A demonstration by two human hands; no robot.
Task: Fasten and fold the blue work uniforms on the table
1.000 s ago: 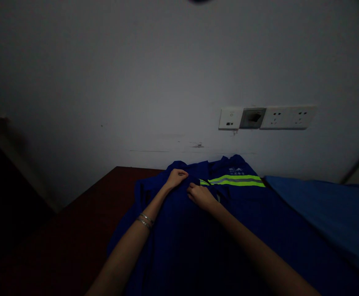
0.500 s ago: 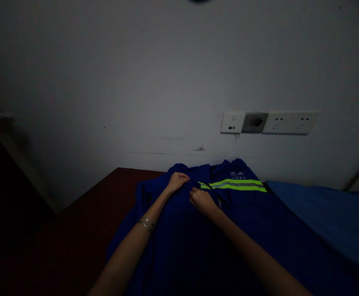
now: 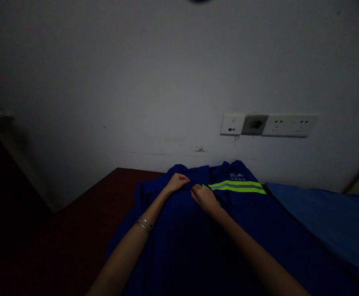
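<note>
A dark blue work jacket [image 3: 179, 230] with a yellow-green and grey reflective stripe [image 3: 237, 186] and small white print lies spread out before me. My left hand [image 3: 177, 182], bracelets at its wrist, pinches the jacket's cloth left of the stripe. Just to its right, my right hand [image 3: 204, 198] is closed on the same cloth, its fingertips curled down and partly hidden. A small gap separates the two hands. Dim light hides the details of the fabric under them.
The jacket rests on a dark red-brown table [image 3: 105, 197] against a grey-white wall [image 3: 136, 82]. A lighter blue cloth [image 3: 324, 218] lies on the right. Sockets and a switch panel [image 3: 268, 125] are on the wall. A dark piece of furniture [image 3: 9, 176] stands at left.
My right hand has shifted slightly and the cloth by it now covers the left end of the reflective stripe. My left hand stays nearly in place.
</note>
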